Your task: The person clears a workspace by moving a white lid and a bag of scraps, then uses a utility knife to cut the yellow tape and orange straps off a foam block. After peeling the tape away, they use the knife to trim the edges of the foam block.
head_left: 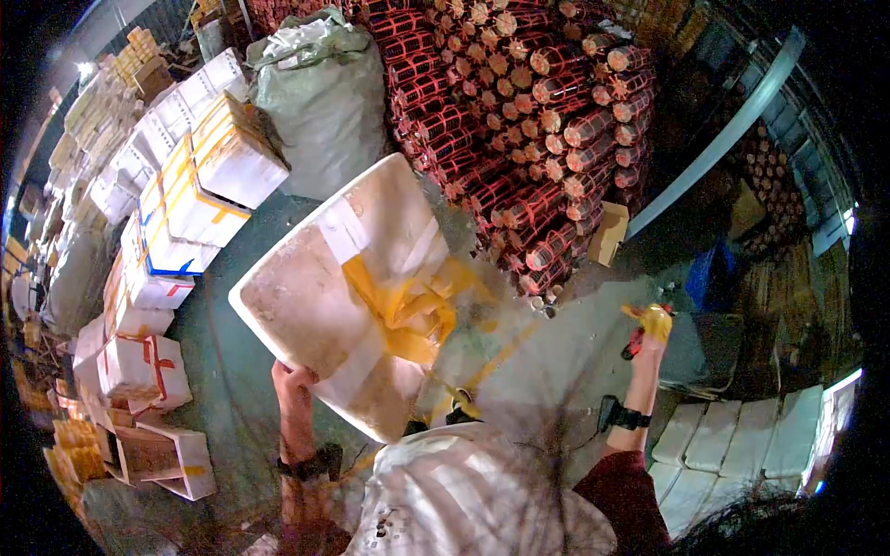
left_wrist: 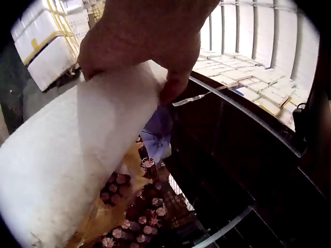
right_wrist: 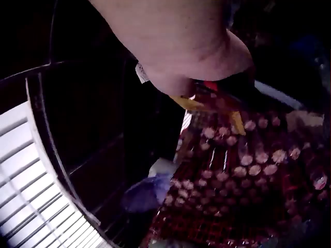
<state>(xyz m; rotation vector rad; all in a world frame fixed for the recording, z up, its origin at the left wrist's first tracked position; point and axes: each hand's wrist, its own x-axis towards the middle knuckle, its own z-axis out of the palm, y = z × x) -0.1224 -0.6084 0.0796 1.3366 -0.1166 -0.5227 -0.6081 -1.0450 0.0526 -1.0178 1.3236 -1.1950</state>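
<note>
Foam box: The big white foam box (head_left: 306,287) is in the middle of the picture, a bit left. It is tipped at a slant, with brown dirt on its flat side.
Yellow tape: A crumpled bunch of yellow tape (head_left: 394,310) sticks up from the right part of the box.
Left hand: The left hand (head_left: 295,378) is at the box's lower left edge. The thumb is on one side and the fingers are on the other, so they pinch the foam and are only as far apart as its edge is thick.
Why held so: The edge seems a good place to grab, as one hand could not go round such a big box.
Right hand: The right hand (head_left: 656,328), right of the middle, is well apart from the box. Its fingers look curled around a small red and yellow thing (head_left: 635,345), but it is too dark and small to tell what it is.
Box stack: More foam boxes (head_left: 218,162) are piled at the upper left, maybe stacked to save room.
Sack: A fat, pale sack (head_left: 320,120) stands at the top, left of the middle.
Red nets: Bundles in red nets (head_left: 547,139) make a tall heap at the top, perhaps laid flat so they pile well.
</note>
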